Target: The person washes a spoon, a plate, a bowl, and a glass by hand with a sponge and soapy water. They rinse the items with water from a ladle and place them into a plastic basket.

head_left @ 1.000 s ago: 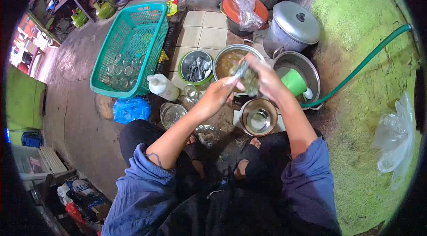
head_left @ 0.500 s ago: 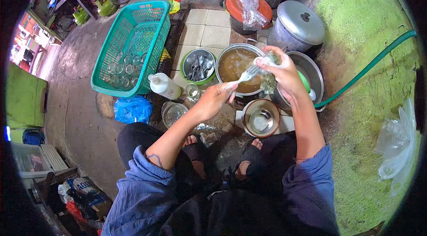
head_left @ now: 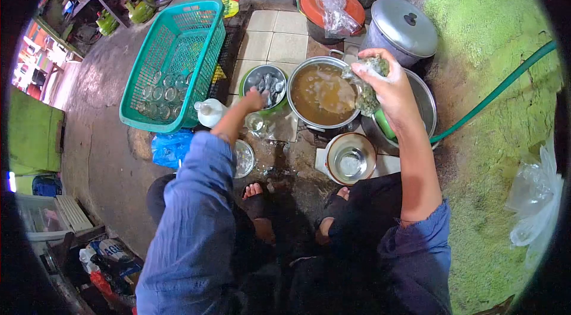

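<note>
My right hand (head_left: 383, 83) holds a soapy, greenish scouring pad (head_left: 367, 96) above the right rim of a pot of cloudy brown water (head_left: 321, 94). My left hand (head_left: 254, 100) is at the lower left edge of a metal bowl of cutlery (head_left: 270, 84), which sits in a green basin. Its fingers are curled and partly hidden, so whether they grip a utensil is unclear. Below that hand stands a clear glass (head_left: 256, 123), with a white bottle (head_left: 209, 113) to its left. Nearer my feet are a glass dish (head_left: 242, 159) and some nested bowls (head_left: 351, 159).
A green basket (head_left: 172, 59) of glasses stands at the left, beside a blue plastic bag (head_left: 171, 147). Behind the pots are a lidded metal pot (head_left: 404, 27) and an orange lid (head_left: 333, 10). A green hose (head_left: 493, 96) runs along the right wall into a large pot (head_left: 423, 101).
My left hand has moved left and away from the scouring pad, over to the cutlery bowl. The fork it held against the pad is no longer between my hands. My right hand has shifted slightly up.
</note>
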`<state>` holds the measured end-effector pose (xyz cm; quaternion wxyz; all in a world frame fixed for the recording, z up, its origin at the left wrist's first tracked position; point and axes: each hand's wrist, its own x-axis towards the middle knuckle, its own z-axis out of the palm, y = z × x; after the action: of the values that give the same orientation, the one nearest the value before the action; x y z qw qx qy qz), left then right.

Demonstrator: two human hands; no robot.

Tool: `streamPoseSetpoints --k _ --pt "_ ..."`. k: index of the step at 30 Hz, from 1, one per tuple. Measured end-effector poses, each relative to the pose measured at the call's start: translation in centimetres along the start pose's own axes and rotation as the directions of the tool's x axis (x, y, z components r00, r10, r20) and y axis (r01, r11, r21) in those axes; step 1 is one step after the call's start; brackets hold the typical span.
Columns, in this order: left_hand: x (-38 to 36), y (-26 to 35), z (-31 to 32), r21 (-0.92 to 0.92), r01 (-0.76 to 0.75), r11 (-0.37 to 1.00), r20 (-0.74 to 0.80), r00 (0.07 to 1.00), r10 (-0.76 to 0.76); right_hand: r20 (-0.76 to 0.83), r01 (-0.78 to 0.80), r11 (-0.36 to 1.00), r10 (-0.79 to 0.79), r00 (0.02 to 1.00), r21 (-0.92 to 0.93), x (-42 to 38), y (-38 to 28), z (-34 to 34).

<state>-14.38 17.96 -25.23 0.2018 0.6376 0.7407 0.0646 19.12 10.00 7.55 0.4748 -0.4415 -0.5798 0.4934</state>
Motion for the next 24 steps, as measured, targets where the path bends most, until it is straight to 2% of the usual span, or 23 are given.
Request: streamPoseSetpoints --k 2,3,4,6,8,10,11,12,13,14,16,17,19,21,22,23,24 --pt "2.0 -1.2 -4.4 -0.012 -0.112 0.994 0.317 0.942 0.110 0.019 -0.015 1.000 0.014 1.000 0.020 -0.1 -0.3 -0.1" --pt "2.4 -2.4 -7.1 -0.049 -0.166 0.985 0.412 0.895 0.172 0.030 -0.019 0.999 0.018 0.999 0.044 -0.1 -0.4 -0.2" --pt "2.1 -3.0 -10.0 -0.089 -0.218 0.972 0.498 0.835 0.233 0.033 -0.018 0.999 0.016 0.999 0.050 -0.1 -0.5 -0.3" --pt "-2.6 -0.9 -18.4 0.031 -0.398 0.917 0.543 0.777 0.319 0.024 0.019 1.000 -0.019 1.000 -0.023 -0.3 -0.6 -0.5" --pt "-5.9 -4.8 -21.1 0.050 -0.496 0.867 0.412 0.801 0.434 0.021 0.017 0.993 -0.015 1.000 -0.115 -0.6 -1.4 -0.6" --pt "-14.2 -5.8 -24.5 -0.191 -0.252 0.949 0.221 0.931 0.292 0.025 0.042 0.990 -0.039 0.999 -0.131 -0.7 -1.0 -0.8" --pt "-16.9 -7.6 -23.9 -0.218 -0.090 0.972 0.145 0.982 0.124 0.019 0.041 0.988 -0.038 0.999 -0.148 -0.8 -1.1 -0.8" --pt "-19.8 -9.8 -23.4 -0.248 0.072 0.966 0.079 0.995 -0.054 -0.001 0.027 0.981 -0.028 1.000 -0.193 -1.2 -1.6 -0.6" --pt "-22.8 -13.1 -21.6 -0.216 0.105 0.971 -0.112 0.985 -0.132 0.002 0.024 0.981 -0.024 1.000 -0.191 -1.2 -1.1 -0.9" --pt "-25.8 -16.6 -18.9 -0.189 0.138 0.972 -0.303 0.933 -0.192 0.004 0.023 0.981 -0.023 1.000 -0.194 -1.1 -0.7 -1.2" --pt "-32.1 -21.2 -14.3 -0.235 0.359 0.903 -0.405 0.808 -0.427 -0.011 -0.008 0.974 0.005 1.000 -0.224 -1.5 -1.0 -1.2" --pt "-34.8 -24.3 -11.2 -0.193 0.461 0.866 -0.425 0.756 -0.497 -0.021 0.002 0.962 -0.008 1.000 -0.271 -1.7 -1.1 -1.1" --pt "-39.1 -28.0 -5.9 -0.275 0.491 0.827 -0.400 0.723 -0.563 -0.025 0.008 0.953 -0.016 1.000 -0.303 -2.1 -1.7 -0.8" --pt "-41.3 -33.6 1.7 -0.138 0.442 0.886 -0.574 0.694 -0.435 -0.025 -0.005 0.941 -0.004 1.000 -0.337 -2.6 -2.1 -0.8" --pt "-41.2 -35.8 4.1 -0.138 0.439 0.888 -0.569 0.699 -0.434 -0.030 -0.010 0.940 0.000 1.000 -0.342 -2.9 -2.0 -0.8" --pt "-40.7 -37.6 6.2 -0.529 0.496 0.688 -0.231 0.696 -0.680 -0.026 0.006 0.937 -0.016 1.000 -0.350 -3.0 -2.0 -0.8" --pt "-40.5 -38.3 7.3 -0.763 0.564 0.318 0.187 0.662 -0.726 -0.020 0.021 0.934 -0.031 0.999 -0.357 -3.1 -1.9 -0.8"
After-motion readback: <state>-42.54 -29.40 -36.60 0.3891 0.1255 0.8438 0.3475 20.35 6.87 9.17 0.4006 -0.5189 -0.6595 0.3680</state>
